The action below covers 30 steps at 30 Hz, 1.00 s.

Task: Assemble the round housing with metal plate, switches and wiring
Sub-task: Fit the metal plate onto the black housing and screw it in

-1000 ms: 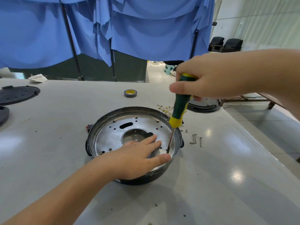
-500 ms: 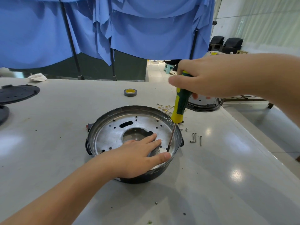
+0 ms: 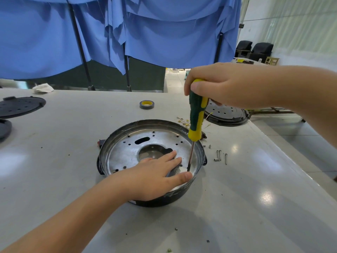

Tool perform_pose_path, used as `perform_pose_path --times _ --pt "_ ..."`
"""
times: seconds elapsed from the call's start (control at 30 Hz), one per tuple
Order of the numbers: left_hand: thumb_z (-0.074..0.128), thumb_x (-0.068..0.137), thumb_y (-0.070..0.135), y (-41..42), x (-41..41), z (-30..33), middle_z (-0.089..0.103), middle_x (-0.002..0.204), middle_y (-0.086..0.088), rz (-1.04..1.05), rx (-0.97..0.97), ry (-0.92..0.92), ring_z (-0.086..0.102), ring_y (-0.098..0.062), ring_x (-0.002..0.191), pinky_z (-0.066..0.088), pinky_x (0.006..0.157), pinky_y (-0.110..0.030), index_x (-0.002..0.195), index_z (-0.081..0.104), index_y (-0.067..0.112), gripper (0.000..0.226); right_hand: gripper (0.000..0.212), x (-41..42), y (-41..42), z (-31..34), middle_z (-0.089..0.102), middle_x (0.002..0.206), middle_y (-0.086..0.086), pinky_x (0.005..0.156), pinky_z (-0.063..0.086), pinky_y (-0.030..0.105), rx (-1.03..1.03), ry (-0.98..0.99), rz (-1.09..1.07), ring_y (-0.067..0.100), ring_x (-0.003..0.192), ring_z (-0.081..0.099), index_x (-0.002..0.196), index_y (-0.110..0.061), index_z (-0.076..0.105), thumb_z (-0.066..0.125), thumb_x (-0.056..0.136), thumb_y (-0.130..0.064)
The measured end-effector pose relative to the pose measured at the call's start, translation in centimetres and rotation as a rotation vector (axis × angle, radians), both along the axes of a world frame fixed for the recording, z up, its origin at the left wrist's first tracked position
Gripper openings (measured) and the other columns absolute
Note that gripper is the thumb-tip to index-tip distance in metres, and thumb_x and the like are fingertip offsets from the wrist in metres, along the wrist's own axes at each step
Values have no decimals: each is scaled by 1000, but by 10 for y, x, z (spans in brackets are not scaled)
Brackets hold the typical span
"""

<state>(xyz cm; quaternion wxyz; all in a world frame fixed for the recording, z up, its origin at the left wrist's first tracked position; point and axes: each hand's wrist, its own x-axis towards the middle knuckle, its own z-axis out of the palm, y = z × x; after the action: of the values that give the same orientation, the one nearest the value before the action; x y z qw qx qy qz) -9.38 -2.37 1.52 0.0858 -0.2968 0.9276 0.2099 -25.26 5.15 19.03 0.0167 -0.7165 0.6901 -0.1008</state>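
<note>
While the round housing [image 3: 127, 136] is sitting near the middle of a pale grey table [image 3: 237, 207], a person is working on it with both bare hands. Inside the housing, a perforated metal plate [image 3: 131, 154] is lying flat, with a large opening at its centre. The left hand [image 3: 155, 177] is resting palm down on the near right part of the plate, fingers straight and spread, holding nothing. The right hand [image 3: 224, 84] is wrapping its fingers round the top of a green and yellow screwdriver [image 3: 196, 117], which is standing nearly upright with its tip touching the plate just beside the left thumb. A few loose screws [image 3: 219, 155] are lying on the table just right of the housing. Farther back, a roll of tape [image 3: 146, 104] is sitting by itself. Blue cloth [image 3: 164, 33] is hanging behind the table.
</note>
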Motion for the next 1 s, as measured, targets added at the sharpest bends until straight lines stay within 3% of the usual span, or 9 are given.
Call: perform_pose_path --times 0.1,0.17,0.3,0.33,0.5,0.63,0.73,0.83,1.0 --pt "10 74 85 -1 1 -3 -10 159 26 7 4 12 5 -12 149 -1 107 -24 152 4 44 89 57 2 -1 0 54 62 -1 54 40 28 -85 285 13 12 53 48 78 -18 54 23 90 -64" --pt "9 73 86 -1 1 -3 -11 159 26 7 9 10 4 -13 150 -1 112 -26 152 4 44 90 70 5 2 2 54 59 1 56 42 30 -45 316 -18 16 54 48 74 -15 52 15 80 -74" --pt "9 71 85 0 0 -1 -11 159 24 8 10 -2 5 -14 150 2 115 -29 153 4 42 92 32 9 9 7 62 58 -13 54 35 25 92 77 -66 10 58 52 87 -29 55 32 87 -52" --pt "9 72 84 0 0 -1 -11 159 24 9 13 -4 5 -14 150 2 115 -29 153 4 42 92 32 9 8 7 62 58 -11 54 35 25 83 85 -54 10 56 52 84 -28 55 34 86 -52" --pt "11 76 84 1 1 1 -10 159 23 11 14 -10 6 -18 150 3 117 -33 153 4 42 88 72 5 1 4 49 55 1 52 41 29 -40 380 -80 15 49 44 68 -15 50 18 72 -80" --pt "10 74 85 1 1 1 -10 159 24 13 21 -6 6 -18 150 3 117 -34 152 4 43 90 50 3 2 -5 50 59 -4 48 34 26 -74 239 -29 10 52 48 95 -27 46 21 82 -67" --pt "10 72 86 1 1 0 -10 159 25 17 28 -1 5 -17 150 3 117 -33 152 4 44 91 57 3 4 -7 49 57 -6 48 32 26 -157 317 59 9 51 47 80 -25 46 19 76 -75" --pt "9 72 87 0 2 -1 -10 159 26 20 32 4 4 -17 150 2 118 -34 152 5 44 91 69 0 4 -5 48 58 1 49 33 29 -171 459 -16 16 54 48 73 -20 45 9 74 -79" --pt "11 74 85 0 1 0 -10 159 24 13 25 3 5 -15 150 2 118 -33 152 5 43 89 40 0 4 4 58 67 1 54 39 30 31 220 -107 16 59 52 90 -19 52 29 88 -52"
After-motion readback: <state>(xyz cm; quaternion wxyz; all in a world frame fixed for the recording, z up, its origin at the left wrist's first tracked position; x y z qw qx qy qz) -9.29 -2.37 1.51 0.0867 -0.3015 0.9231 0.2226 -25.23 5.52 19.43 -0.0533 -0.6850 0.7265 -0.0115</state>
